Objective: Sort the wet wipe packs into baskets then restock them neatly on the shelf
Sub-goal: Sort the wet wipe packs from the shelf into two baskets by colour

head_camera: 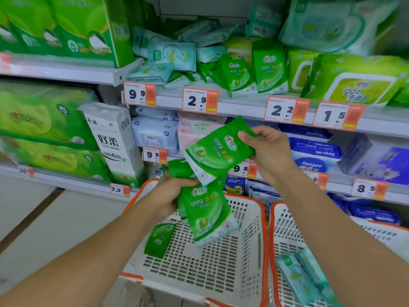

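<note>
Shelf packs (177,38) blurred, labels unreadable.

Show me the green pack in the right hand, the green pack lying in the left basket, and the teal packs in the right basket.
green pack in the right hand (218,149), head view, front face.
green pack in the left basket (159,240), head view, front face.
teal packs (297,276), head view, top pack's middle.

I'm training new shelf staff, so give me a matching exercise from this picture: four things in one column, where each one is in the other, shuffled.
Things:
1. Single green pack
2. Bunch of green packs
3. Pale teal packs
4. Lone green pack

Places:
A. Lying in the right basket
B. Pinched in the right hand
C. Leaning on the left basket's wall
D. Gripped in the left hand

Pairs: 1-B, 2-D, 3-A, 4-C
</note>
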`<state>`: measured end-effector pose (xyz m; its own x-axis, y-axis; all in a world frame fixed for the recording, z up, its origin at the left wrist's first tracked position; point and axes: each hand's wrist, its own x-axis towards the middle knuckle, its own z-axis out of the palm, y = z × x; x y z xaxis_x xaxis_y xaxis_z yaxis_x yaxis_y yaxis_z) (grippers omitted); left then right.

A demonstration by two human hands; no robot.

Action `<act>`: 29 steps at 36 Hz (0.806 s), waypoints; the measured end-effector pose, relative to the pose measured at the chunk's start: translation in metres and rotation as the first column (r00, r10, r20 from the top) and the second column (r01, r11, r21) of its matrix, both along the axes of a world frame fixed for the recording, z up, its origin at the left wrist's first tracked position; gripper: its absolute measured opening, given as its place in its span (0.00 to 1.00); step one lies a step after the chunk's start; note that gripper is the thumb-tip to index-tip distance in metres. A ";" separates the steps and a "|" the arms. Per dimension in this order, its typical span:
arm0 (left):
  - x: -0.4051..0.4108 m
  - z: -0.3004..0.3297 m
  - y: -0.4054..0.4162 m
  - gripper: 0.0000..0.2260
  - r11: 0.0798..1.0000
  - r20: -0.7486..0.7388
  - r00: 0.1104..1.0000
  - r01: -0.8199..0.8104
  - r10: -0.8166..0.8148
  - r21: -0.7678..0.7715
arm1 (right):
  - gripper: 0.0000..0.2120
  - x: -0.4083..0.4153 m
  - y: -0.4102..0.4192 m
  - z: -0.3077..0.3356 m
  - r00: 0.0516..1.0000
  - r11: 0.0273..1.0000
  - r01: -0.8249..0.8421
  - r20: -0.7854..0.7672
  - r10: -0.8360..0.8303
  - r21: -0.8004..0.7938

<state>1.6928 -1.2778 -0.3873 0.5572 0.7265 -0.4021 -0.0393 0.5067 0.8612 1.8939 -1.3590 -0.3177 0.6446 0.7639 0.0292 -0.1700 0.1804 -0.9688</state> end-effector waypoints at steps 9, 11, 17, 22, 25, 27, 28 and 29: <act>-0.031 0.008 0.036 0.18 0.954 0.023 0.955 -0.296 0.296 0.038 | 0.13 -0.011 -0.007 -0.038 0.787 0.772 -0.259 0.336 0.517 -0.580; -0.024 0.012 0.028 0.12 0.962 0.047 0.962 -0.270 0.269 0.034 | 0.13 -0.041 -0.006 -0.047 0.719 0.639 -0.420 0.193 0.667 -0.644; -0.017 0.002 0.029 0.16 0.966 0.019 0.968 -0.251 0.252 -0.060 | 0.16 -0.067 -0.004 -0.078 0.774 0.671 -0.614 -0.149 0.616 -0.416; -0.038 0.005 0.044 0.10 0.911 -0.060 0.930 -0.366 0.362 -0.190 | 0.25 -0.043 -0.021 -0.105 0.814 0.738 -0.576 -0.334 0.476 -0.351; -0.050 0.003 0.054 0.08 0.909 -0.066 0.919 -0.394 0.388 -0.139 | 0.25 -0.033 -0.031 -0.112 0.807 0.562 -0.456 -0.053 0.589 -0.690; -0.053 0.002 0.058 0.11 0.924 -0.050 0.934 -0.358 0.354 -0.133 | 0.36 -0.031 -0.029 -0.110 0.742 0.443 -0.280 0.101 0.663 -0.852; -0.052 0.002 0.057 0.12 0.935 -0.037 0.945 -0.327 0.325 -0.134 | 0.41 -0.037 -0.026 -0.106 0.756 0.436 -0.321 0.050 0.653 -0.841; -0.049 0.002 0.055 0.13 0.948 -0.030 0.957 -0.291 0.290 -0.131 | 0.42 -0.044 -0.021 -0.101 0.785 0.477 -0.433 -0.059 0.617 -0.765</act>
<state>1.6437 -1.2227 -0.3855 0.3254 0.7961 -0.5102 -0.1934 0.5843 0.7882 1.8500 -1.3803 -0.4191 0.1625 0.7806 -0.6035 0.2182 -0.6250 -0.7495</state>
